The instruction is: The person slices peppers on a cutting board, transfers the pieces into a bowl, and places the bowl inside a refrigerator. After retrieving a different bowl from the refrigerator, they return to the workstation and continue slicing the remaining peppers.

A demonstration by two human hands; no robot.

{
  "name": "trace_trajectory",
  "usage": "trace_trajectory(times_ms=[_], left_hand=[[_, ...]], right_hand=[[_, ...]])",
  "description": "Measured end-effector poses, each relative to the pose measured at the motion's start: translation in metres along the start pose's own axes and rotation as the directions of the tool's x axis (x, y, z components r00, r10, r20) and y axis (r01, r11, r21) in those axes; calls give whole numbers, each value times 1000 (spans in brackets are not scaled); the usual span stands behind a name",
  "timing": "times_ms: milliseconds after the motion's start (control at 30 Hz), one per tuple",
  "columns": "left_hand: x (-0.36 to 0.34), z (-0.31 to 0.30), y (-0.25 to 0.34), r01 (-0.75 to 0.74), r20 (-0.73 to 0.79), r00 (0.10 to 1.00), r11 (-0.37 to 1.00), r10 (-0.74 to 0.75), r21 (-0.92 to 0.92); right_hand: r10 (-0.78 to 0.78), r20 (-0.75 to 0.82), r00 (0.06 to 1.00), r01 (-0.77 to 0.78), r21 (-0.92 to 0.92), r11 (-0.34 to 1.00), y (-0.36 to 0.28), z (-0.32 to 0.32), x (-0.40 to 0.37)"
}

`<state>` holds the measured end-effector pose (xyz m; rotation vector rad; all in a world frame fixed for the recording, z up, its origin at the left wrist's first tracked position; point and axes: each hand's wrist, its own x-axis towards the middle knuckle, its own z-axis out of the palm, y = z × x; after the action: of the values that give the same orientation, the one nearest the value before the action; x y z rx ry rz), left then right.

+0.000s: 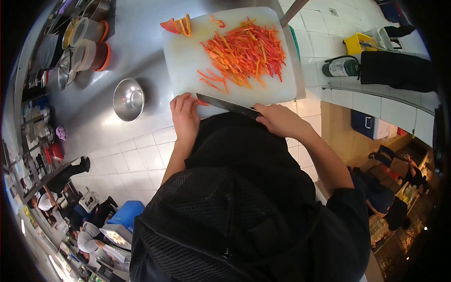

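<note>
Red and orange strips blazing on the white board, red-and-orange pepper pieces at its far-left corner, dark-grey knife at its near edge, silver-grey counter alongside!

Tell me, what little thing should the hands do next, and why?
Probably slice the small red pepper piece: it lies right by the left hand, the knife has its blade close beside it, and the right hand grips the knife.

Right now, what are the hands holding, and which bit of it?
The right hand grips the knife at its handle end. The left hand is by a red pepper piece; whether it grips that, I can't tell.
</note>
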<state>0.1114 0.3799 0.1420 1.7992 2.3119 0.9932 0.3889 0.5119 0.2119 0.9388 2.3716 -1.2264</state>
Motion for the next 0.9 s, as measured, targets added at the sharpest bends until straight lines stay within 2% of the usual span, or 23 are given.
trace_trajectory(times_ms=[67,100,167,200,267,333,433,500,533,633,667,800,900], left_hand=[[0,3,0,-18,-30,999,1000,17,-10],[1,3,2,-22,-28,999,1000,22,-10],[1,-1,5,46,55,997,996,-50,72],[0,-4,11,44,58,997,996,-49,79],[0,-6,31,358,199,925,916,-322,-179],[-7,-3,40,376,224,917,900,-328,-222],[-12,-1,42,441,178,897,847,-404,-296],[-9,-1,31,401,103,915,903,-389,-152],[-6,0,27,406,102,913,901,-394,-153],[3,2,16,109,1,994,993,-109,-42],[5,5,13,113,-3,994,993,-113,-38],[11,15,22,97,49,995,990,-92,-102],[10,19,19,76,64,996,993,-70,-93]], right_hand=[[-130,-57,990,134,56,989,9,-4,8],[-129,-62,990,133,58,989,5,-5,15],[-28,-294,955,37,25,999,-11,-3,34],[-30,-295,955,41,31,999,-16,-5,36],[-70,-383,921,113,89,990,-26,-20,35],[-41,-351,935,91,126,988,-39,-33,22],[-38,-286,958,86,157,984,-43,-30,8],[-58,-253,966,101,158,982,-37,-20,8],[-89,-219,972,112,97,989,-30,-9,13],[-146,-176,974,139,-51,989,-18,10,25],[-174,-167,970,152,-136,979,-16,12,29],[-207,-182,961,179,-157,971,-34,4,27],[-190,-132,973,175,-122,977,-49,2,18]])
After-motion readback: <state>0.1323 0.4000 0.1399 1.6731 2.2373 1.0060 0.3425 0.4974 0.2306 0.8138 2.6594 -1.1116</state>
